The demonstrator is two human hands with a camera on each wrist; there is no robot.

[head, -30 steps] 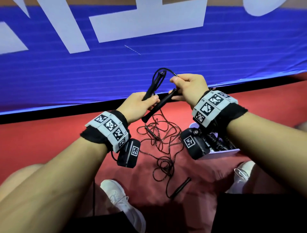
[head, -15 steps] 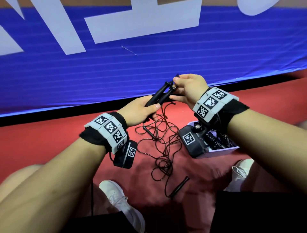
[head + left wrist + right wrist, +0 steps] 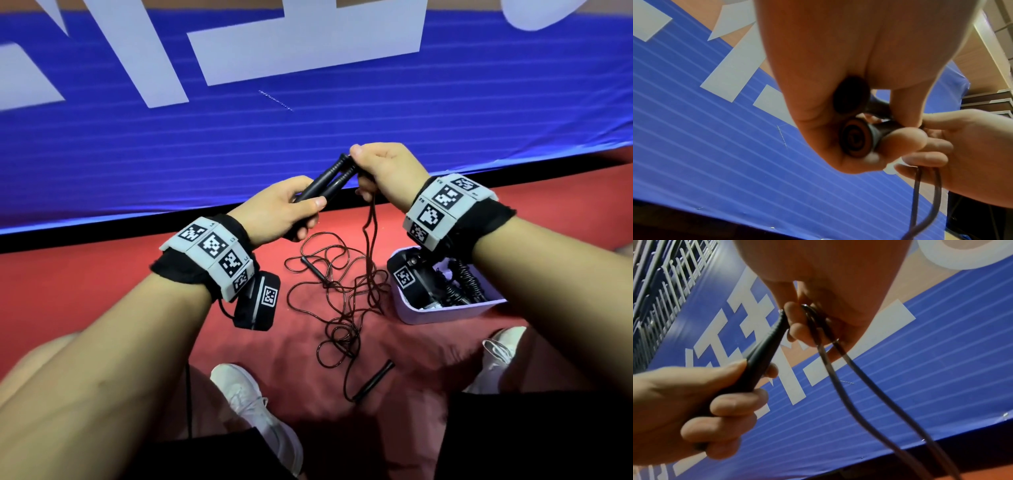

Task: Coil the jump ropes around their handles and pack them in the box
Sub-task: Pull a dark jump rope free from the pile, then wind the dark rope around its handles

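Two black jump-rope handles [image 3: 327, 180] lie side by side, gripped at their lower ends by my left hand [image 3: 287, 209]; their round end caps [image 3: 856, 139] face the left wrist camera. My right hand [image 3: 383, 171] pinches the handles' top ends and the thin dark rope [image 3: 370, 240], whose two strands [image 3: 859, 386] hang from its fingers to a loose tangle [image 3: 342, 301] on the red floor. Another rope's black handles lie on the floor, one [image 3: 373, 380] near my feet and one [image 3: 313, 272] in the tangle. A pale lilac box [image 3: 445, 311] at the right holds coiled black ropes.
A blue banner [image 3: 308, 120] with white letters stands just behind the hands, its black lower edge on the red floor [image 3: 85, 291]. My white shoes [image 3: 253, 407] and knees frame the bottom of the head view. The right wrist camera pod [image 3: 407, 277] hangs over the box.
The two handles, crossed a second ago, now lie parallel in my left hand. My right hand has closed over their top ends, and the rope loop above them is gone from view.
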